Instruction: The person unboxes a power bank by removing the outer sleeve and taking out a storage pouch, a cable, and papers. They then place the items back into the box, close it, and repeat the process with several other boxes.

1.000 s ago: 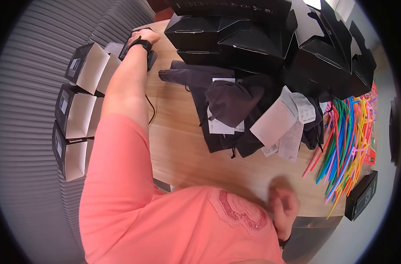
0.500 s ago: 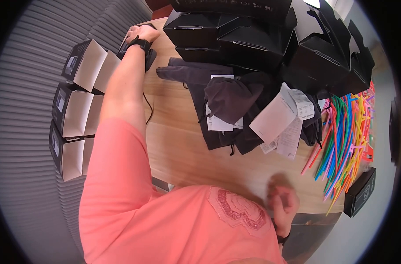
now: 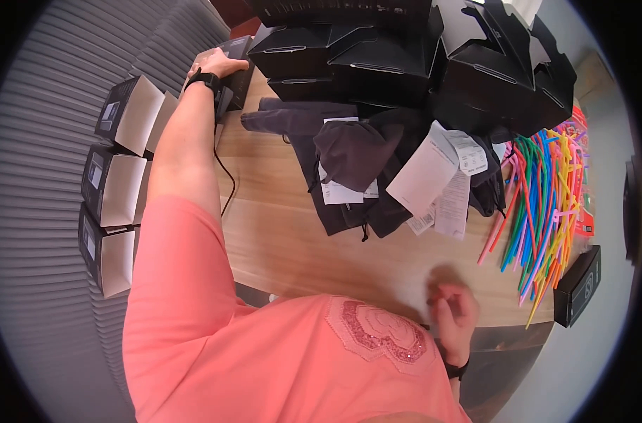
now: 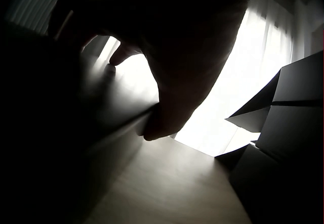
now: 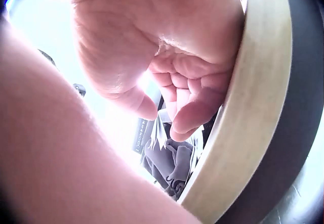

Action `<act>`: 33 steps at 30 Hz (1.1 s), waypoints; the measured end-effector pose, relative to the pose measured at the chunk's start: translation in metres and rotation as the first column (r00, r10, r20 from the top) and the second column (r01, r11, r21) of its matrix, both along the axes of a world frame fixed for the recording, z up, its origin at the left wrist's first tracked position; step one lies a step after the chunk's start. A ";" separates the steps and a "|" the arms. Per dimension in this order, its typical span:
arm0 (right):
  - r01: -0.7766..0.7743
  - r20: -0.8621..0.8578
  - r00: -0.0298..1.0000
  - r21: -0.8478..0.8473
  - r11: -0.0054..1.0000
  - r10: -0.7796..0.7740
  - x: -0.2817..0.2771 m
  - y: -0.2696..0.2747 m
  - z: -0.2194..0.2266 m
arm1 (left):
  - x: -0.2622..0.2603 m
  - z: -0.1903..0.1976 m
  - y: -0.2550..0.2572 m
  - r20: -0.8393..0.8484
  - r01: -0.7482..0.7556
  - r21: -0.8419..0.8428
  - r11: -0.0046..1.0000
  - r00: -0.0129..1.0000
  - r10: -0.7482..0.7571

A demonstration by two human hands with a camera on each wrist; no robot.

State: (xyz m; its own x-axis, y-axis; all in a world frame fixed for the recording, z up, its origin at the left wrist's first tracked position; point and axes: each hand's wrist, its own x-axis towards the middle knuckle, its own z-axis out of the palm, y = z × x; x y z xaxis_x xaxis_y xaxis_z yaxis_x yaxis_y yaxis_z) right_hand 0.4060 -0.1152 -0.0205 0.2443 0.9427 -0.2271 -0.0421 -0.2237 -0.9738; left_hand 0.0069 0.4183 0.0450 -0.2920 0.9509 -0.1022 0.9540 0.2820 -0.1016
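At the far left of the table, my left hand [image 3: 215, 65] grips a black box [image 3: 241, 81], its thumb lying over the box's top edge. The left wrist view is dark, with the thumb [image 4: 164, 118] on the edge of a dark, flat-sided thing and the other fingers spread beyond it. My right hand [image 3: 453, 310] rests at the table's front edge near the body, fingers loosely curled and holding nothing. The right wrist view shows its palm [image 5: 167, 32] beside the pale table edge [image 5: 263, 72].
Dark drawstring pouches [image 3: 356, 155] and paper slips [image 3: 423, 169] lie mid-table, before stacked black boxes [image 3: 384, 74]. Coloured sticks [image 3: 539, 211] and a small black box [image 3: 578, 289] are at right. Three open boxes [image 3: 116, 183] line the left; a cable [image 3: 231, 187] runs nearby.
The box under my left hand has shifted, and more of its dark face now shows right of the hand. The head view has turned slightly. My right hand stays in place.
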 end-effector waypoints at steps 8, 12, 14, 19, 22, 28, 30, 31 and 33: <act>-0.026 0.044 0.999 0.023 0.999 0.025 0.000 0.000 -0.005 | 0.029 0.063 -0.029 0.010 0.105 0.454 0.885 0.992 -0.123; -0.030 0.044 0.999 0.039 0.999 0.029 -0.001 0.000 -0.005 | 0.052 0.111 -0.066 -0.061 0.199 0.632 0.749 0.976 -0.208; -0.046 0.072 0.997 0.054 0.997 0.042 0.001 0.000 -0.007 | 0.094 0.148 -0.143 -0.022 0.193 0.702 0.685 0.968 -0.250; -0.055 0.052 0.997 0.111 0.992 0.049 -0.002 0.001 -0.008 | 0.111 0.167 -0.254 0.026 0.224 0.843 0.489 0.891 -0.454; -0.122 0.055 0.991 0.076 0.990 0.118 -0.002 0.004 -0.002 | 0.085 0.156 -0.292 0.132 0.244 0.764 0.598 0.847 -0.514; -0.597 0.474 0.727 0.078 0.798 0.497 -0.028 0.027 0.044 | 0.068 0.059 -0.413 0.381 0.407 0.255 0.877 0.791 -0.478; -0.691 0.500 0.651 0.079 0.718 0.571 -0.042 0.039 0.047 | 0.062 0.034 -0.426 0.345 0.347 0.073 0.935 0.871 -0.350; -0.747 0.488 0.611 0.097 0.657 0.623 -0.050 0.045 0.046 | 0.054 0.029 -0.426 0.347 0.340 0.070 0.938 0.873 -0.342; -0.797 0.469 0.568 0.107 0.595 0.676 -0.068 0.053 0.046 | 0.031 0.022 -0.424 0.623 0.289 0.068 0.955 0.735 -0.267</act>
